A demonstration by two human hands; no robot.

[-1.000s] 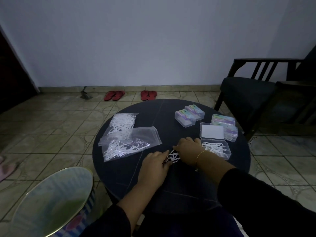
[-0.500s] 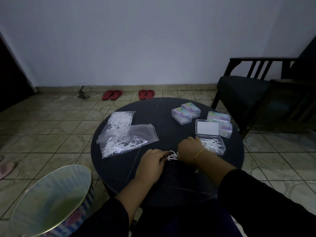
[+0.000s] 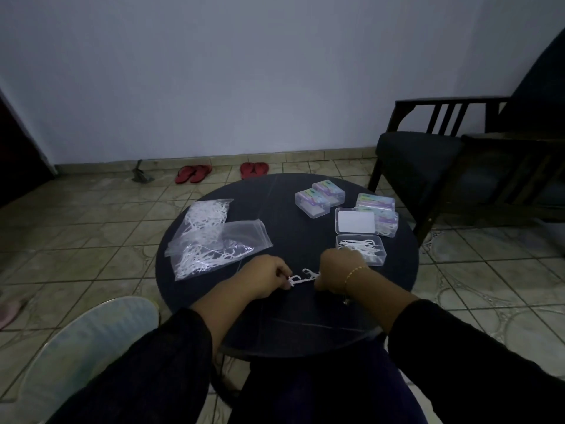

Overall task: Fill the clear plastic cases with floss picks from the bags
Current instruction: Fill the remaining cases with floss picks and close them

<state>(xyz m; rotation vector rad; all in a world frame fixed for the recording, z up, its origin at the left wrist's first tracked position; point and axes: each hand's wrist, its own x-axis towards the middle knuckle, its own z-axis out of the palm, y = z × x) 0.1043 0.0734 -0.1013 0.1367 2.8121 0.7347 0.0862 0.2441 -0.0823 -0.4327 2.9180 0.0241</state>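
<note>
A few white floss picks (image 3: 301, 277) are stretched between my two hands over the near middle of the round dark table (image 3: 287, 325). My left hand (image 3: 265, 276) pinches one end and my right hand (image 3: 335, 272) grips the other. Just right of my right hand stands an open clear case (image 3: 363, 249) partly filled with picks, its lid (image 3: 356, 221) lying flat behind it. Two clear bags of picks (image 3: 211, 240) lie on the table's left side.
Closed, filled cases sit at the back: two (image 3: 319, 198) in the middle, others (image 3: 380, 214) at the right. A dark wooden chair (image 3: 434, 166) stands to the right. A round pale tin (image 3: 88, 341) is at the lower left. Red sandals (image 3: 221, 172) lie by the wall.
My hands have drawn apart and back toward me, pulling the small bunch of picks out between them. The camera view has shifted slightly.
</note>
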